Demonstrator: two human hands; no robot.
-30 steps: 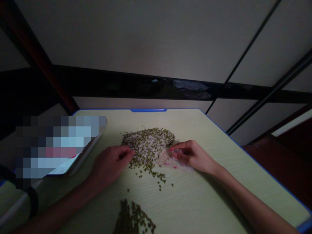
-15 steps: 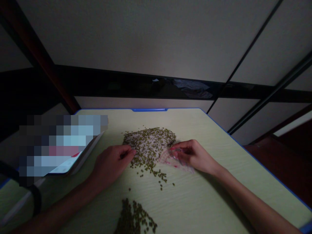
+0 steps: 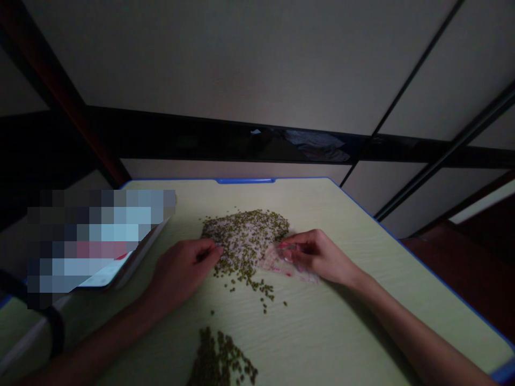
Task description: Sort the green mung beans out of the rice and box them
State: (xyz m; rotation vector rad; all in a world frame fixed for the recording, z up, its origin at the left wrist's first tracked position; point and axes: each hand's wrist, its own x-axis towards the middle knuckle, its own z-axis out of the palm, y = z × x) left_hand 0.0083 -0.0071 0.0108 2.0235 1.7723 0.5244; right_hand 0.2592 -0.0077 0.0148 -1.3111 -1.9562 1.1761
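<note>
A pile of green beans, like mung beans, mixed with small pale grains point(image 3: 245, 233) lies spread on the table. At its left edge is my left hand point(image 3: 183, 268), thumb and fingertips pinched together; whatever lies between them is too small to make out. My right hand point(image 3: 319, 256) is at the pile's right side, its fingers closed on a clear plastic bag with pink-red print point(image 3: 287, 271). The bag lies partly against the pile and partly under the hand. Nearer to me is a second heap of green beans point(image 3: 213, 359), cut off by the lower picture edge.
A tablet-like device with a blurred screen point(image 3: 100, 279) leans at the left of the pale table point(image 3: 322, 327). A dark curved cable or strap point(image 3: 56, 332) hangs near my left forearm. Cabinet panels point(image 3: 241, 64) rise behind the table's blue edge point(image 3: 245, 181).
The view has shifted very slightly. Both hands keep almost the same place and grip, and the bean heaps look the same.
</note>
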